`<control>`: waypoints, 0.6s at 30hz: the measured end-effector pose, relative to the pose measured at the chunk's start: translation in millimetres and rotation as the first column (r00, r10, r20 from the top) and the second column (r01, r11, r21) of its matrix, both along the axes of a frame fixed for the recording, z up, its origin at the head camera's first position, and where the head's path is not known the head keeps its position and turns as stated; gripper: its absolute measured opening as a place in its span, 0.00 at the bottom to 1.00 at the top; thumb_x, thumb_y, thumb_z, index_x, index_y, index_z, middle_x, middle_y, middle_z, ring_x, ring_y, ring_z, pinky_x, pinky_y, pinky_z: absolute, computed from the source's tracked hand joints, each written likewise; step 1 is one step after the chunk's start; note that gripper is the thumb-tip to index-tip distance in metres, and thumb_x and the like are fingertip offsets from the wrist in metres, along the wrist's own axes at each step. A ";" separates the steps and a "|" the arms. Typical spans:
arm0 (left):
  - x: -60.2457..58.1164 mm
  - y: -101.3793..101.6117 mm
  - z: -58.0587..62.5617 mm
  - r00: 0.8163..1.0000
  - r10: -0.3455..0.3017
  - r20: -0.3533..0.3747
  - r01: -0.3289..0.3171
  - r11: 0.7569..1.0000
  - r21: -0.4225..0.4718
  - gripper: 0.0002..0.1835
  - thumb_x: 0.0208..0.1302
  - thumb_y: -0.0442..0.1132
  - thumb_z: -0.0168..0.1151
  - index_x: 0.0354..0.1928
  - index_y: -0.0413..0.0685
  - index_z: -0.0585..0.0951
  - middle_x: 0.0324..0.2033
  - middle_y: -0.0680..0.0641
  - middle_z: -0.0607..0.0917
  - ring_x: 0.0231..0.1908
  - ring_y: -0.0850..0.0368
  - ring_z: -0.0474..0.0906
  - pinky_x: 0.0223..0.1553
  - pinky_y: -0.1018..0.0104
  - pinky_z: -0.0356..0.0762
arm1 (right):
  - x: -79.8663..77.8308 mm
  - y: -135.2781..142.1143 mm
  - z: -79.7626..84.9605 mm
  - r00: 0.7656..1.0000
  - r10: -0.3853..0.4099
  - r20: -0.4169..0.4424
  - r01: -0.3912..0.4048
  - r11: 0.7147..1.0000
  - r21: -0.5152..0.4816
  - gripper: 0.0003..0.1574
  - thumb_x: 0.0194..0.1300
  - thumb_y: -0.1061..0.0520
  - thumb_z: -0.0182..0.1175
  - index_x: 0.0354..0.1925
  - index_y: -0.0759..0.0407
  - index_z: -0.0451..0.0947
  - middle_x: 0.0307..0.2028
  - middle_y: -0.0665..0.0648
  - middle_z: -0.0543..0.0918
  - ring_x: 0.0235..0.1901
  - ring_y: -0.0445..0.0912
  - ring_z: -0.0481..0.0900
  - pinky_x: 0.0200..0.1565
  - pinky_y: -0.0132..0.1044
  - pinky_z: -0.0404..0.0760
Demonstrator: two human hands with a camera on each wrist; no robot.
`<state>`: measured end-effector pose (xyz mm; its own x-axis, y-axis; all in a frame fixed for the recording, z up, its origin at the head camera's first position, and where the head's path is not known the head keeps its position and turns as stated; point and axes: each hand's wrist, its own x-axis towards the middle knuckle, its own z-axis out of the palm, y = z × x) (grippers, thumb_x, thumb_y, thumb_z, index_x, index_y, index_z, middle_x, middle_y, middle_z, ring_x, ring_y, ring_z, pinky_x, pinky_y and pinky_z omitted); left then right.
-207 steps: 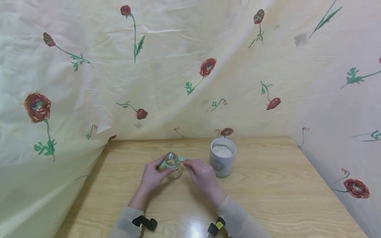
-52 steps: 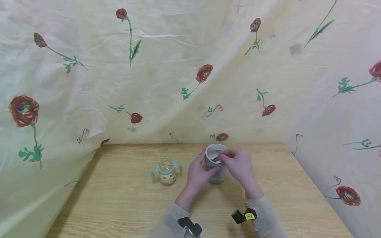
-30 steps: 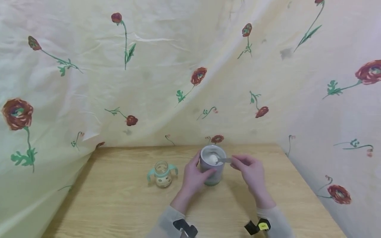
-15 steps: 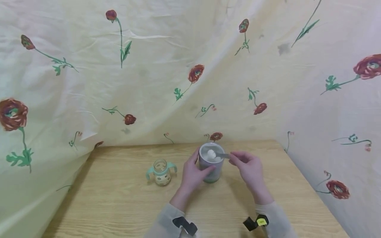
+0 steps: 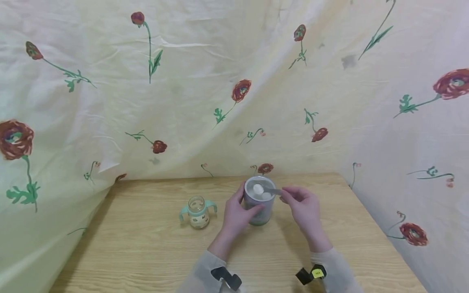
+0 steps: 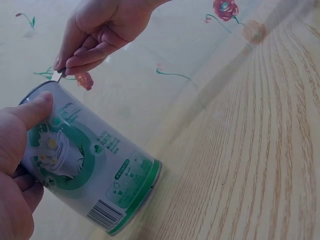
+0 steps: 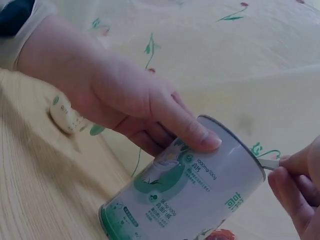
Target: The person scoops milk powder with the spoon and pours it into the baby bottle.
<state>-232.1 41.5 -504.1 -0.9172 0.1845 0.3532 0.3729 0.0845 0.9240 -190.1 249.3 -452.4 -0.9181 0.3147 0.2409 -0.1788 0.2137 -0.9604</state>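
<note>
The left hand grips a can far on the table, right of a handled bottle. The right hand pinches a spoon; only the head view shows its white powder, only the left wrist view the can's barcode.

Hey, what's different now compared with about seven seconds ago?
The left hand has let go of the two-handled bottle, moved right and now grips the can. The right hand has also moved right, from the bottle to the can, where it pinches a scoop at the open top. Bottle and can stand about where they were.
</note>
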 end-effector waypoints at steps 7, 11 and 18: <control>-0.6 -0.9 -1.1 1.000 0.006 -0.005 -0.006 1.000 -0.017 0.53 0.57 0.44 0.85 0.81 0.45 0.66 0.77 0.46 0.71 0.76 0.48 0.66 0.77 0.50 0.64 | -0.6 -2.3 -2.0 0.999 -0.028 -0.022 0.027 1.000 -0.012 0.13 0.71 0.62 0.72 0.49 0.72 0.86 0.39 0.59 0.92 0.35 0.43 0.90 0.46 0.30 0.89; -1.7 -0.9 -3.0 1.000 0.007 -0.005 -0.007 1.000 -0.023 0.53 0.57 0.43 0.84 0.81 0.44 0.66 0.77 0.45 0.71 0.76 0.48 0.66 0.76 0.50 0.64 | -1.4 -2.5 -3.0 0.999 -0.036 -0.038 0.035 0.999 -0.026 0.12 0.71 0.63 0.71 0.49 0.72 0.86 0.41 0.63 0.91 0.34 0.41 0.90 0.46 0.31 0.89; -2.6 -0.1 -3.6 1.000 0.006 -0.013 -0.007 1.000 -0.019 0.53 0.57 0.44 0.85 0.81 0.42 0.65 0.77 0.45 0.71 0.76 0.48 0.67 0.76 0.50 0.65 | -2.8 -2.0 -2.5 0.999 -0.043 -0.030 0.042 0.998 -0.047 0.14 0.71 0.64 0.71 0.51 0.72 0.86 0.45 0.67 0.90 0.34 0.39 0.89 0.46 0.31 0.89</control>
